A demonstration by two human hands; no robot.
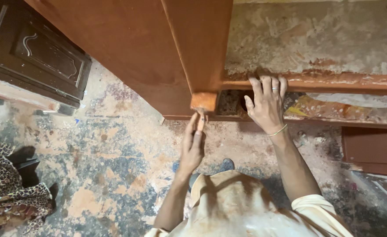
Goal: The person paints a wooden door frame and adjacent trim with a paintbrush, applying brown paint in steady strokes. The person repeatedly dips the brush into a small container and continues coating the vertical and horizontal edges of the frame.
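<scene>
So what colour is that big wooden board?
The wooden board is reddish-orange brown, clearest in the head view.

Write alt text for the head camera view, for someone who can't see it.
Seen from above, a person's left hand holds a small brush to the foot of a red-brown wooden cabinet, while the right hand rests on its lower rail. The floor is stained, and a dark carved panel lies at upper left.
</scene>
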